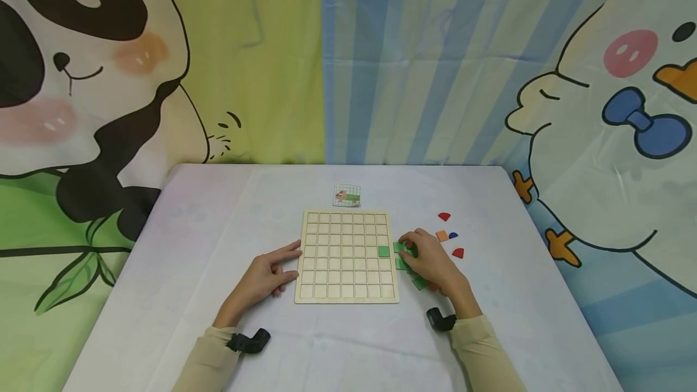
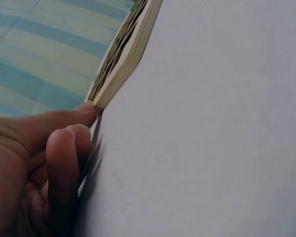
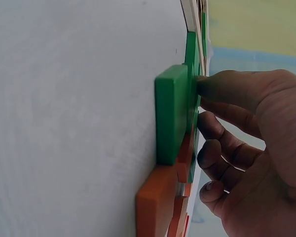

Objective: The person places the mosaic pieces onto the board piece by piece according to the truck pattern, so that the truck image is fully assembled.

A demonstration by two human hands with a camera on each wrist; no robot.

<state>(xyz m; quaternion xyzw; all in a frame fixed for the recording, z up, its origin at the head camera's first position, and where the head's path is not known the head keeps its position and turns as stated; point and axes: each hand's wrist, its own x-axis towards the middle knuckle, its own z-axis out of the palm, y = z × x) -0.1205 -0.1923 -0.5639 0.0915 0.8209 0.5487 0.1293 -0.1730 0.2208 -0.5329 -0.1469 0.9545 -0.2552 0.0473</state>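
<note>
A square wooden grid board lies flat on the table, with one green square tile seated in a cell near its right edge. My left hand touches the board's left edge with extended index finger and thumb; the left wrist view has the thumb against the board's corner. To the right of the board, my right hand has its thumb and index finger on a green tile among several overlapping green tiles. In the right wrist view the thumb meets green wood, while the index fingertip is partly hidden.
Behind the board lies a small printed card with a gridded picture. Red pieces, an orange square and a blue half-round piece lie beyond the right hand. Orange pieces sit by the green ones.
</note>
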